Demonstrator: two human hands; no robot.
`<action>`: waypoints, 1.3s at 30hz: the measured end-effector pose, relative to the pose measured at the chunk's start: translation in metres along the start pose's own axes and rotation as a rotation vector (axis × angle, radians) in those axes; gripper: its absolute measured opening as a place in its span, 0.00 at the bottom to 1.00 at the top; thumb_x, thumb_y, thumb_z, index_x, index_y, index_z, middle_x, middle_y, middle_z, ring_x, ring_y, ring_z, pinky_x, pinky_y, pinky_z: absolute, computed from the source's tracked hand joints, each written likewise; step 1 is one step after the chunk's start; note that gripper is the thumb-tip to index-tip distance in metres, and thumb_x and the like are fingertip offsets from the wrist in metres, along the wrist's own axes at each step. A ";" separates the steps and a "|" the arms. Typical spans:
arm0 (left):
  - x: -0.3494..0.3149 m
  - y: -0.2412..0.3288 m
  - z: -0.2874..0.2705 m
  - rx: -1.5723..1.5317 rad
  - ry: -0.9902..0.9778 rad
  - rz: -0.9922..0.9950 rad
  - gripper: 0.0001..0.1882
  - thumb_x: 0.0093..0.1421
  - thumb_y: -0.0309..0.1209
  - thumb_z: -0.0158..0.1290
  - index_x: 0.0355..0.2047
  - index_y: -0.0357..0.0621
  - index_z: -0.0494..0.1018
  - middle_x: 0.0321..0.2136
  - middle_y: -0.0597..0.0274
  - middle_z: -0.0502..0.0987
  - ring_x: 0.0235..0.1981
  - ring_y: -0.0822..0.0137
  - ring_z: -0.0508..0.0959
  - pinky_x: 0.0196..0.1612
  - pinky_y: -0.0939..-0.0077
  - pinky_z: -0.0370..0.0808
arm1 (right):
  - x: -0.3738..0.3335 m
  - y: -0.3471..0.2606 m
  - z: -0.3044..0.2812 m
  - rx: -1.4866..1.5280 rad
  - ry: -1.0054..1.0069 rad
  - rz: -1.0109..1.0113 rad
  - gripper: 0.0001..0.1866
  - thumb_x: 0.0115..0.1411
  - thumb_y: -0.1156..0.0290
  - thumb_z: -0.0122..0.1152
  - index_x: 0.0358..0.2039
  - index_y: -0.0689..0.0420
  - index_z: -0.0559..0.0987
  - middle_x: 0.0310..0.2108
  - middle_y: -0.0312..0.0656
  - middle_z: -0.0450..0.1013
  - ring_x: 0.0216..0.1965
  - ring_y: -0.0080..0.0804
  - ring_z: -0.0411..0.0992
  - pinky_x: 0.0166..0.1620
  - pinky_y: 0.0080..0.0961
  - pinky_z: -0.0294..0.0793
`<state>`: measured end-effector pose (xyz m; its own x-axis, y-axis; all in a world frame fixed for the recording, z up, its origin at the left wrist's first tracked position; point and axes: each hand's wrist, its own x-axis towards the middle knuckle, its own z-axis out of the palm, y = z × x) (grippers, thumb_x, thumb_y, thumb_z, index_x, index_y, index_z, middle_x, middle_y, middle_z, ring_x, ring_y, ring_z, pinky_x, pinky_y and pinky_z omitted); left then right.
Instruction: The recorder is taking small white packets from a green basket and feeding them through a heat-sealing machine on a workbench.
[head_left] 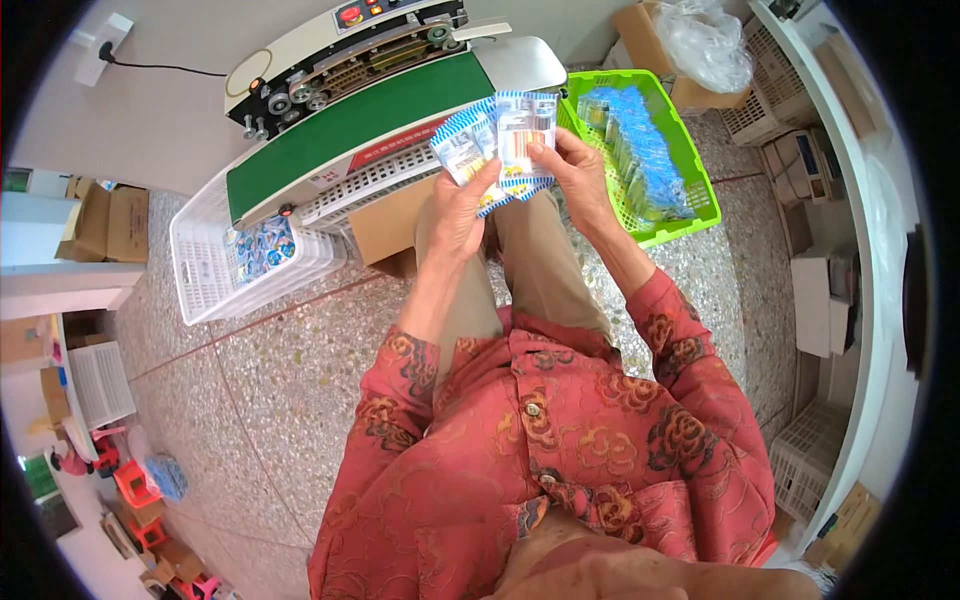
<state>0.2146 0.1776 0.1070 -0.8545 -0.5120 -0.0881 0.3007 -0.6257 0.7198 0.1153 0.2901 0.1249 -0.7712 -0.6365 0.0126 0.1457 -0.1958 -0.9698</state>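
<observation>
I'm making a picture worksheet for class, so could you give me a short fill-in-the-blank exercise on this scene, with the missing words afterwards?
1. The bare left hand and the bare right hand hold flat plastic packets edged in ____ and white stripes.
2. The bright green plastic basket stands on the person's ____ side.
3. The perforated plastic basket by the left end of the long green conveyor belt is coloured ____.

Missing words: blue; right; white.

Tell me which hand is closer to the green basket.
Right. The right hand, gripping a packet, is just left of the green basket; the left hand holds fanned packets farther left.
</observation>
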 end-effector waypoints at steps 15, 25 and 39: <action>0.075 -0.020 -0.009 0.075 0.166 -0.022 0.18 0.49 0.22 0.55 0.42 0.39 0.67 0.38 0.61 0.73 0.37 0.69 0.74 0.41 0.76 0.72 | 0.061 0.027 -0.015 0.112 0.107 -0.005 0.10 0.55 0.72 0.54 0.38 0.60 0.73 0.33 0.33 0.73 0.32 0.15 0.68 0.38 0.14 0.66; 0.122 -0.037 -0.004 0.186 0.230 0.084 0.18 0.45 0.21 0.57 0.38 0.39 0.70 0.35 0.64 0.74 0.34 0.74 0.74 0.37 0.80 0.71 | 0.090 0.053 -0.023 0.026 0.104 -0.020 0.11 0.53 0.72 0.56 0.37 0.60 0.72 0.31 0.32 0.71 0.30 0.15 0.67 0.35 0.15 0.66; 0.162 -0.027 -0.051 0.178 0.373 0.258 0.19 0.46 0.19 0.56 0.41 0.37 0.67 0.37 0.61 0.73 0.35 0.72 0.73 0.41 0.78 0.70 | 0.194 0.085 -0.051 0.062 0.200 -0.267 0.14 0.54 0.76 0.54 0.42 0.61 0.68 0.35 0.39 0.73 0.34 0.21 0.71 0.38 0.18 0.70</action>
<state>0.0897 0.0815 0.0376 -0.5418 -0.8335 -0.1084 0.3777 -0.3566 0.8545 -0.0538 0.1881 0.0323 -0.8925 -0.3993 0.2100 -0.0449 -0.3846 -0.9220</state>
